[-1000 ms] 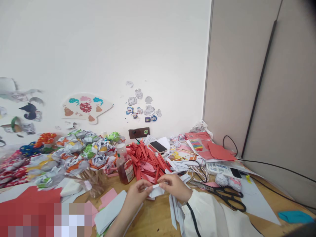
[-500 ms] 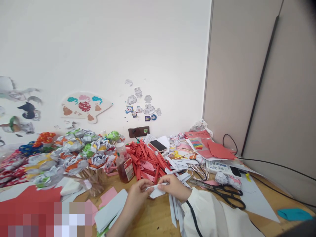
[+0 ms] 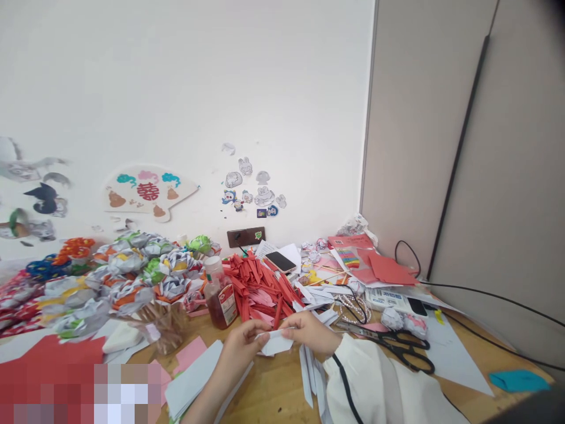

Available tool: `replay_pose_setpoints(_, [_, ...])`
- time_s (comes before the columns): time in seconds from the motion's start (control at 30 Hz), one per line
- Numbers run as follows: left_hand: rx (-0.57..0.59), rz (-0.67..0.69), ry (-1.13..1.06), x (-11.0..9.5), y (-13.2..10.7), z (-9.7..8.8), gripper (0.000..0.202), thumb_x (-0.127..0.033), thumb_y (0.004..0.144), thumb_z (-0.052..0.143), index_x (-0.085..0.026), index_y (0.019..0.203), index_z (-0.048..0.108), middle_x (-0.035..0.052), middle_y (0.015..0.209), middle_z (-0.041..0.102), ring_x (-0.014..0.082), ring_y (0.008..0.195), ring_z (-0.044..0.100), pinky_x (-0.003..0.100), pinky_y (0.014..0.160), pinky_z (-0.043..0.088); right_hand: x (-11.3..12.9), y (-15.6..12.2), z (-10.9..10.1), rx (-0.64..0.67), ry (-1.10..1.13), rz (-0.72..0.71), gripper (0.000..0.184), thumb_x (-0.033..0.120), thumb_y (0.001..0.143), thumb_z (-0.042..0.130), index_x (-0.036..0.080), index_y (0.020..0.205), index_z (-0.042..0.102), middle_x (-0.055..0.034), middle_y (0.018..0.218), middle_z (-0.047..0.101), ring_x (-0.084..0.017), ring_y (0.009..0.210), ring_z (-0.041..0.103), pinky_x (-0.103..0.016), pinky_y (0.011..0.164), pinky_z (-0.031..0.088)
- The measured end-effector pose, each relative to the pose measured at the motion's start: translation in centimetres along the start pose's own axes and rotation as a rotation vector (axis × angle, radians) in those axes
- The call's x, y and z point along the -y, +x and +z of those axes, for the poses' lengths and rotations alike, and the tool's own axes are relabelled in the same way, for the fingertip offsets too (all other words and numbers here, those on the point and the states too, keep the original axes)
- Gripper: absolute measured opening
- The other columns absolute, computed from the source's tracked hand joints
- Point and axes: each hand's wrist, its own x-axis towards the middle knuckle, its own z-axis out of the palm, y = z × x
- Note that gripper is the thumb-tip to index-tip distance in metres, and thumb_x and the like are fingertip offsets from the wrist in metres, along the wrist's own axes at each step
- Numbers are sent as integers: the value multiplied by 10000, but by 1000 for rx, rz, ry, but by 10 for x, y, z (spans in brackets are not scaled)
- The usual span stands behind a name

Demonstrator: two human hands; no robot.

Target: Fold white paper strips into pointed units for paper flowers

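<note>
Broadly, a wooden surface (image 3: 265, 391) bears a heap of folded red strips (image 3: 260, 282), with black-handled scissors (image 3: 399, 344) to the right. The left hand (image 3: 244, 345) and right hand (image 3: 312, 334) pinch opposite ends of a small white paper piece (image 3: 277, 344) — near the heap's front edge — though whether it touches the surface is hard to tell.
</note>
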Motion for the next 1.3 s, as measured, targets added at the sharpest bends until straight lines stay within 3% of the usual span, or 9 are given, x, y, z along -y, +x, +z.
replay_pose_setpoints(0.23, [11,39,307,5,2,-2,235,-361,611,600,-133,580,648,9,504,601,136,489,507,212,469,359,-7,3,6,-1,-93,-14,314,426,729,534,140,810,636,-1,646,563,-83,488,523,-186,459,417])
replay_pose_setpoints(0.37, [86,-18,220,3,1,-7,255,-381,610,611,-129,624,643,4,521,607,120,483,503,201,467,363,5,-4,-1,125,-58,-18,308,409,782,468,161,912,595,0,691,554,-86,519,543,-191,488,426])
replay_pose_setpoints(0.5, [187,-157,34,1,0,-11,303,-404,614,612,-136,753,641,29,639,656,154,591,575,241,561,436,10,-8,-8,123,2,-36,297,400,780,475,190,984,523,-7,788,528,-108,625,553,-214,522,458])
replay_pose_setpoints(0.63, [227,-65,34,0,1,-13,319,-403,637,584,-122,781,630,28,607,639,158,585,569,251,568,426,6,-6,-12,131,12,-31,294,369,794,465,193,1030,477,-1,761,509,-112,648,540,-223,540,456])
replay_pose_setpoints(0.83, [193,20,352,-9,-6,-5,235,-307,652,538,-118,736,648,56,692,655,173,652,559,246,606,404,8,-6,-9,92,-283,-166,169,211,788,453,168,891,580,3,744,560,-106,674,515,-210,619,400])
replay_pose_setpoints(0.97, [191,36,491,-6,-8,2,191,-292,633,555,-126,603,642,24,573,618,141,548,516,220,529,369,12,-7,2,81,-382,-253,171,158,760,464,175,828,620,-1,786,603,-119,733,535,-213,675,385])
replay_pose_setpoints(1.03, [137,47,459,1,-5,3,189,-296,635,554,-131,584,631,5,532,594,121,503,485,211,495,345,13,-6,5,-20,-354,-242,169,174,757,474,177,863,605,-8,808,604,-124,735,540,-217,666,391])
replay_pose_setpoints(1.17, [8,-23,188,17,6,-2,191,-325,592,597,-135,611,580,-19,478,568,110,443,482,208,450,347,3,-2,6,-250,-162,-176,280,267,729,549,173,991,511,-27,847,583,-139,768,549,-245,688,408])
replay_pose_setpoints(1.3, [-92,-137,-152,22,9,-2,297,-356,483,701,-157,607,520,-42,473,555,116,456,516,236,482,438,-15,3,12,-167,-14,-76,344,308,657,630,157,936,496,-13,763,576,-132,689,554,-251,641,418])
